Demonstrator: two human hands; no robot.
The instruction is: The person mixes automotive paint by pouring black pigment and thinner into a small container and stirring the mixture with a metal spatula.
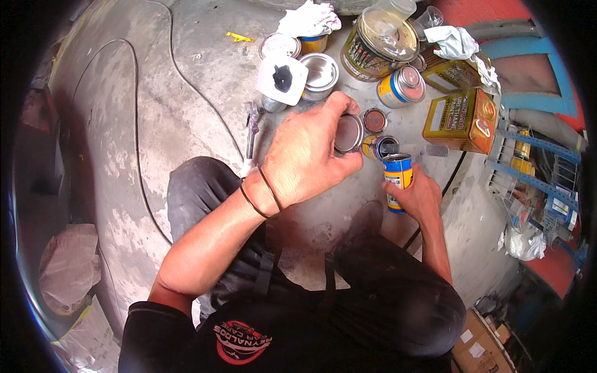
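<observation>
While left hand [305,158] lifts round lid [348,133], right hand [420,196] grips small can [397,177].

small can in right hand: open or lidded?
Open. The can in the right hand shows a dark mouth; the left hand holds a lid.

Left hand [308,155] at frame centre, back of hand up, fingers curled in a closed grip, two thin bands on the wrist; bare forearm runs down to lower left. Right hand [420,196] right of centre, lower, fingers wrapped in a closed grip, forearm dropping toward lower right. Hands near each other, not touching
</observation>
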